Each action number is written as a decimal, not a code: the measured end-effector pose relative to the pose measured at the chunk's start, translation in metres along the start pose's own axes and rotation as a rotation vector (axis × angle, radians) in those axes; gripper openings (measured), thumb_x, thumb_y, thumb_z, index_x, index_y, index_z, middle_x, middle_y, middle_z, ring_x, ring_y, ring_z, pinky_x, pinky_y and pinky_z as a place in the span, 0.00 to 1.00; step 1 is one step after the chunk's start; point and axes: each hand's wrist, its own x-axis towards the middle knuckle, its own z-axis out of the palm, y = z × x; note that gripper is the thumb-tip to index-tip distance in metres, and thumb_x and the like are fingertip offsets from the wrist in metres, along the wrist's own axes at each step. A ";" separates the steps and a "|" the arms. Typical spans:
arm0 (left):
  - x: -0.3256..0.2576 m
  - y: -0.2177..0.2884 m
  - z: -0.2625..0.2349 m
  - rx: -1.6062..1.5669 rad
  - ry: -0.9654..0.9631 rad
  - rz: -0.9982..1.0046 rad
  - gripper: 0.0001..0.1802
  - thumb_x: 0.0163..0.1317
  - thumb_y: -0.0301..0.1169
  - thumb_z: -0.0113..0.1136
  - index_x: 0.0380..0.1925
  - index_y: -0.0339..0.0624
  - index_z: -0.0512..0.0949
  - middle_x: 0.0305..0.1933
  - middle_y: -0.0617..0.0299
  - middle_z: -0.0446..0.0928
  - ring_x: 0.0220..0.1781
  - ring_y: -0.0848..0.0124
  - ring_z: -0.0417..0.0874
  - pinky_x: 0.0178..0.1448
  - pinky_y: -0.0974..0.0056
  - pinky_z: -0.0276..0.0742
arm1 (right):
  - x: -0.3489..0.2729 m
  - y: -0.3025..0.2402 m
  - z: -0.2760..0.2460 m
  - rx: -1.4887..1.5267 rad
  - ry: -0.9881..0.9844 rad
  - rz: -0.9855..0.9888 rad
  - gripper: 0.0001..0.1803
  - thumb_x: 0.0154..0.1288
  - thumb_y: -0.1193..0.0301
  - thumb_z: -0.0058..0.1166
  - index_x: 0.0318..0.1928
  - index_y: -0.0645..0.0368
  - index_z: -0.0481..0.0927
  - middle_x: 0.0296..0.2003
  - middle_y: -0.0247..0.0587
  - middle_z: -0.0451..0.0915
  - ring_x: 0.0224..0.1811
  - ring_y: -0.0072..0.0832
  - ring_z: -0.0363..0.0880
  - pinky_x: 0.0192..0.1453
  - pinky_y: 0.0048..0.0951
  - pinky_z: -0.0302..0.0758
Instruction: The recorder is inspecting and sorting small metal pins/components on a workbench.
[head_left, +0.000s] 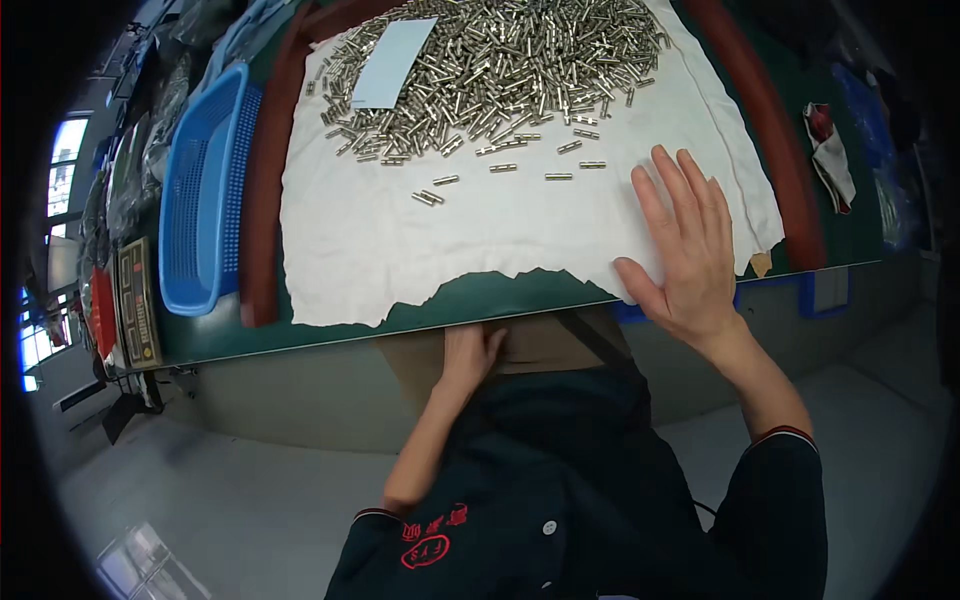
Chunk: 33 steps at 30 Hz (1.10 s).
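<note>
The right hand (685,245) lies flat and wide open, fingers spread, palm down on the white cloth (400,240) at its near right corner, right by the near edge of the green table (470,300); it grips nothing. The left hand (468,355) is below the table's near edge, against the person's lap; its fingers seem loosely curled, but whether it holds anything cannot be told from this angle.

The cloth covers most of the table's middle, its near edge ragged. A heap of small metal pins (510,70) sits on the cloth's far half, with a few strays (432,196) scattered toward the middle, well apart from the right hand. A pale blue card (392,62) rests on the heap's left part. A blue plastic basket (205,190) stands along the table's left edge.
</note>
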 end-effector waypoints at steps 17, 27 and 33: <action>0.061 0.042 -0.158 0.666 0.201 0.404 0.47 0.41 0.20 0.60 0.66 0.56 0.58 0.72 0.61 0.53 0.73 0.63 0.53 0.73 0.52 0.47 | -0.026 0.024 0.006 -0.258 -0.006 -0.235 0.48 0.37 0.83 0.58 0.66 0.52 0.60 0.66 0.41 0.59 0.69 0.41 0.55 0.69 0.51 0.54; 0.055 0.051 -0.153 0.661 0.197 0.382 0.44 0.43 0.15 0.50 0.66 0.53 0.59 0.72 0.61 0.53 0.73 0.62 0.53 0.74 0.52 0.46 | -0.029 0.024 0.007 -0.273 0.041 -0.355 0.38 0.44 0.79 0.57 0.62 0.59 0.64 0.61 0.49 0.64 0.65 0.42 0.61 0.66 0.51 0.58; 0.056 0.046 -0.155 0.685 0.225 0.360 0.45 0.41 0.17 0.55 0.65 0.54 0.60 0.68 0.62 0.58 0.71 0.64 0.57 0.74 0.53 0.48 | -0.027 0.021 0.004 -0.307 0.028 -0.337 0.38 0.45 0.80 0.56 0.62 0.58 0.64 0.62 0.48 0.64 0.65 0.42 0.62 0.65 0.49 0.60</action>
